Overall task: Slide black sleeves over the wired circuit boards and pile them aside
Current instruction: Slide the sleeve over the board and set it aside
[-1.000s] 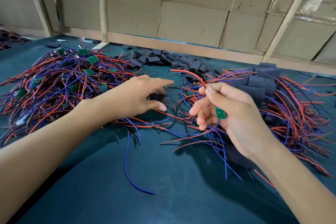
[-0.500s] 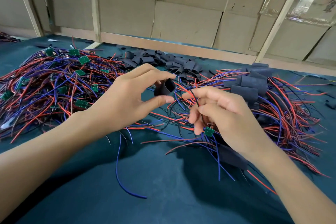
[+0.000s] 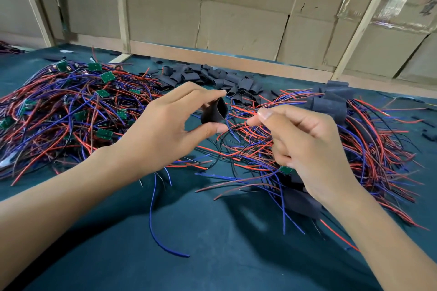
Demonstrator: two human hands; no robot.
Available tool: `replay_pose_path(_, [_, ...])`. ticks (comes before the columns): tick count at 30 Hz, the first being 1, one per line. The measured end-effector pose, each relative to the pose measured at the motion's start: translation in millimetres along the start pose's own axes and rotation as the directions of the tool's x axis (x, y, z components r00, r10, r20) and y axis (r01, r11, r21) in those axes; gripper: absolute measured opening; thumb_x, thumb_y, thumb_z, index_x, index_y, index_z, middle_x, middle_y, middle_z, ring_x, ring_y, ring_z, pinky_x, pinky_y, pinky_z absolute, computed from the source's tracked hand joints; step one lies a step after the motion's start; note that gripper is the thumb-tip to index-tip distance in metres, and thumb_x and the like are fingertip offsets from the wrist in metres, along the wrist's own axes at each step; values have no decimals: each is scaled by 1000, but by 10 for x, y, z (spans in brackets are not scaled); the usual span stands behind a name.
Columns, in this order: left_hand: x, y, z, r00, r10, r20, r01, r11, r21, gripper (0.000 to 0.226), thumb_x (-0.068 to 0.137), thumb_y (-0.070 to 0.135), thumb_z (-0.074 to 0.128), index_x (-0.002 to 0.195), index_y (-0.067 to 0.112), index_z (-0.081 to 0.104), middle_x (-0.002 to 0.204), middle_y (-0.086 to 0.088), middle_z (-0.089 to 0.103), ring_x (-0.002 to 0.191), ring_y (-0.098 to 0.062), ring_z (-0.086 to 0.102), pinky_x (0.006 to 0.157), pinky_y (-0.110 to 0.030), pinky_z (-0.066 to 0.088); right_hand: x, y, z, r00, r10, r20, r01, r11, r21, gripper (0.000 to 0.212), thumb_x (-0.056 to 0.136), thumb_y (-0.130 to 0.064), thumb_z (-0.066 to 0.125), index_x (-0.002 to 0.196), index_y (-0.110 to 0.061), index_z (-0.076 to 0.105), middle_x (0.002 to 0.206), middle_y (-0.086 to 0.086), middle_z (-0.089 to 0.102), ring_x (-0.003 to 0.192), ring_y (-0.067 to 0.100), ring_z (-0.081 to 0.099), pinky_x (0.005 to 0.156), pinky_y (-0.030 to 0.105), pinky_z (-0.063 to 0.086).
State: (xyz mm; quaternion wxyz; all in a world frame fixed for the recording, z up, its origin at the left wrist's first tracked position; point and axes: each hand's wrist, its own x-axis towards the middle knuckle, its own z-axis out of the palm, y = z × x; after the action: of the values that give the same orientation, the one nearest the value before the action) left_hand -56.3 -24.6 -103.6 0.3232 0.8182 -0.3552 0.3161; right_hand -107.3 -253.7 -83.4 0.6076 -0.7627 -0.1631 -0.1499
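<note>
My left hand (image 3: 163,130) pinches a short black sleeve (image 3: 214,111) between thumb and forefinger, its open mouth turned to the right. Close beside it, my right hand (image 3: 305,146) pinches the red, blue and black wires of one small green circuit board (image 3: 285,169), which hangs under the palm. The wire tips sit just right of the sleeve's mouth. A heap of bare wired boards (image 3: 71,111) lies at the left. Sleeved boards with their wires are piled at the right (image 3: 335,104).
Loose black sleeves (image 3: 222,82) are heaped at the back middle of the dark green table (image 3: 212,255). A single blue wire (image 3: 156,227) curls toward me. A wooden rail and cardboard wall (image 3: 236,19) close off the far edge.
My left hand has lifted the sleeve from the table and turned its mouth toward my right hand. My right hand has gathered the wire ends and brought them up to the sleeve.
</note>
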Motion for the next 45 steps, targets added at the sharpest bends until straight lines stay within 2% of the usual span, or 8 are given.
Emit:
replay_pose_path(14, [-3,38,4,996,90,-20,-90,996,25,47,90,32,77,130,11,66,117,1,65,108,-15,62,95,-39,52,-18,12,23,995,1,104,11,994,-110,25,95,-38,59,81,-28,78,50,-5,26,49,19,22,50,31,21])
replay_pose_path(19, [-6,79,21,970,240,39,-243,963,118,21,93,23,72,111,13,76,100,0,73,89,-24,68,78,-47,52,-50,27,60,978,-46,201,87,976,-198,22,102,-29,63,89,-21,79,48,9,50,43,5,41,49,22,35])
replay_pose_path(22, [17,94,-19,986,153,-65,-148,986,74,12,90,18,75,100,12,80,88,-1,74,78,-22,68,72,-43,53,-56,40,65,975,-19,220,58,984,-171,17,99,-23,67,89,-15,77,60,4,68,49,0,54,57,8,40])
replay_pose_path(26, [102,22,-174,967,-43,-252,48,999,14,15,88,24,78,100,16,80,87,6,72,78,-5,64,77,-16,47,-74,23,38,934,103,341,-88,994,-60,11,96,-13,71,107,-12,72,78,6,76,72,18,73,75,23,55])
replay_pose_path(30, [97,-129,-279,945,-110,-308,127,991,33,16,89,26,77,102,18,79,87,7,71,81,-6,63,78,-11,43,-29,-14,91,961,110,255,-178,949,260,39,84,-7,70,122,-7,61,82,19,72,63,25,67,71,34,56])
replay_pose_path(34, [81,-188,-300,953,-74,-292,106,990,95,16,90,25,77,103,16,79,86,1,72,76,-10,62,76,-16,45,40,-49,98,969,187,164,-248,721,647,43,79,4,68,119,-6,56,96,22,74,57,21,59,62,34,56])
replay_pose_path(40, [90,-222,-370,933,-54,-356,100,989,112,17,93,28,74,105,16,79,89,2,73,77,-20,65,79,-28,51,55,-16,28,833,447,327,-550,735,396,23,73,-18,77,92,-8,68,85,17,72,39,8,41,34,17,29])
replay_pose_path(45, [103,-257,-457,958,245,-145,-165,892,421,34,95,32,72,119,7,72,106,-8,72,90,-32,67,83,-45,50,52,18,23,910,381,164,-415,843,342,19,68,-22,83,83,-12,78,78,11,69,39,9,35,36,16,22])
